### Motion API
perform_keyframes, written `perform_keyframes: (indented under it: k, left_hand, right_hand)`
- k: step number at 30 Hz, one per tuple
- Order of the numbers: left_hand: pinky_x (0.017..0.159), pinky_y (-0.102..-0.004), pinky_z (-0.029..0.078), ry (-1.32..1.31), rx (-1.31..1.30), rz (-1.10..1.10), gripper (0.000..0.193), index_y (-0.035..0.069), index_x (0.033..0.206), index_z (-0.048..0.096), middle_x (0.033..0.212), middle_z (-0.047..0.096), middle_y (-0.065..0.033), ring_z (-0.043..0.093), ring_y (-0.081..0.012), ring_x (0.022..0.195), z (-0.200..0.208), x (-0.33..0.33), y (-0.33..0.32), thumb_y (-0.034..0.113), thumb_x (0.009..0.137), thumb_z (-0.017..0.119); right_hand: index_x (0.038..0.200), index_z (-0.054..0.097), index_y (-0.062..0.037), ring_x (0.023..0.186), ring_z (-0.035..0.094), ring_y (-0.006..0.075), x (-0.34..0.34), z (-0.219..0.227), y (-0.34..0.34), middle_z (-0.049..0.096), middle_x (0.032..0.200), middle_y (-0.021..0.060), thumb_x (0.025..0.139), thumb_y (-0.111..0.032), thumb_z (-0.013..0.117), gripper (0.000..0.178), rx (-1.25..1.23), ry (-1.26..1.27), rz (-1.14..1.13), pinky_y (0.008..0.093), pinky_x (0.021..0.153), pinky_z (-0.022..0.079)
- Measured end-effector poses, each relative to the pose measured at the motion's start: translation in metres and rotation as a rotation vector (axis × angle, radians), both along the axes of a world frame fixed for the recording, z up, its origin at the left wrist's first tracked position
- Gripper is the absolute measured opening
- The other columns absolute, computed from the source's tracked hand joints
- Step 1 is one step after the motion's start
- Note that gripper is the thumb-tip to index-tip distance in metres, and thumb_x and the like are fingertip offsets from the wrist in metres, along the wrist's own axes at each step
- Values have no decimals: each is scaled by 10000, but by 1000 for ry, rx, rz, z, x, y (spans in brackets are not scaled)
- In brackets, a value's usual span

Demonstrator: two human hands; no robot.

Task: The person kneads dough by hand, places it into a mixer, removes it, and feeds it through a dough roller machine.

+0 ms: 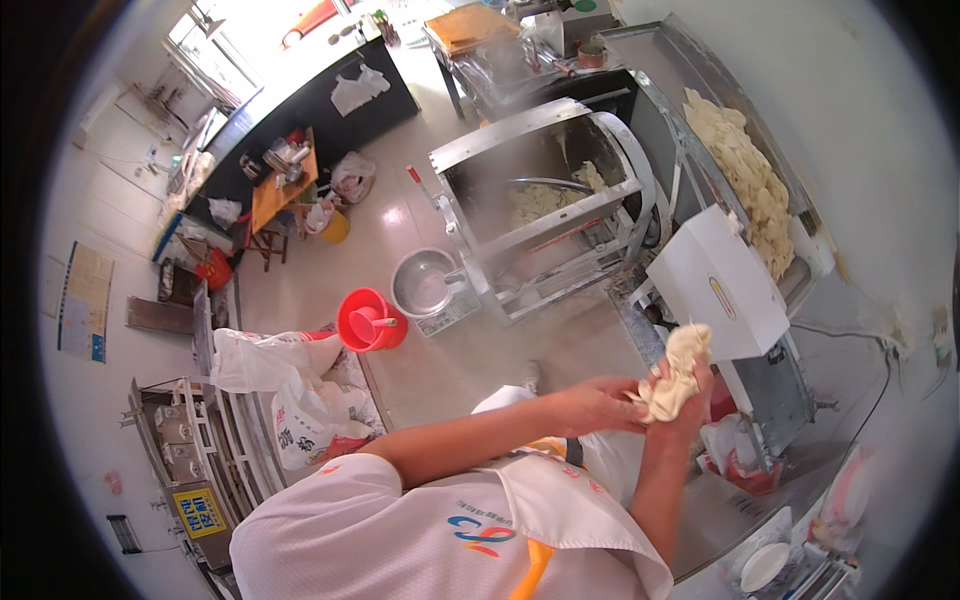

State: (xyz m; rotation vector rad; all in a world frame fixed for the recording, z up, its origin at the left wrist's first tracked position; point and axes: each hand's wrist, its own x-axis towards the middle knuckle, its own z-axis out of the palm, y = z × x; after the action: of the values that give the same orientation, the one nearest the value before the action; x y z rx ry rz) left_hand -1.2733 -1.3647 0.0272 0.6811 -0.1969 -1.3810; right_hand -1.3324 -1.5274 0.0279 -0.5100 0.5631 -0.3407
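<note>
Lumpy, elongated dough; right hand gripping

Ahead and to the left of the left hand, we see a red bucket holding a reddish dipper; just beside the bucket stands a round metal bowl. Farther left of the hand we note a white sack with dark and red print. Well beyond, on the same side, we find a yellow bucket, an orange-brown board and a long dark bench, a white plastic bag against its front. Right of the hand, we observe a dark cable near the wall.
</note>
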Motion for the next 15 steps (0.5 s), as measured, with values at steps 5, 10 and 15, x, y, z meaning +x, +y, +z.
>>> perform_keyframes:
  k: [5,10,15]
  left_hand:
    - [1070,-358,501,-277,202,273,480,-46,1449,480,1307,642,-122,630,-203,1210,39,134,51,127,1027,631]
    - [998,-348,531,-228,279,567,473,-35,1422,503,1251,664,-136,652,-208,1152,27,260,88,100,996,658]
    - [993,-353,539,-186,570,849,538,-3,1469,482,1260,652,-153,657,-230,1144,-72,360,114,115,979,671]
  right_hand:
    - [1186,573,-19,728,649,261,162,14,41,628,930,143,973,-217,611,294,-64,-134,56,388,601,569]
    - [1306,572,-58,916,681,288,301,9,80,672,1074,135,1009,-278,587,371,82,-230,189,467,804,588]
    - [1362,539,4,1194,623,272,394,-117,88,644,1284,122,983,-188,677,447,-558,235,258,388,1043,490]
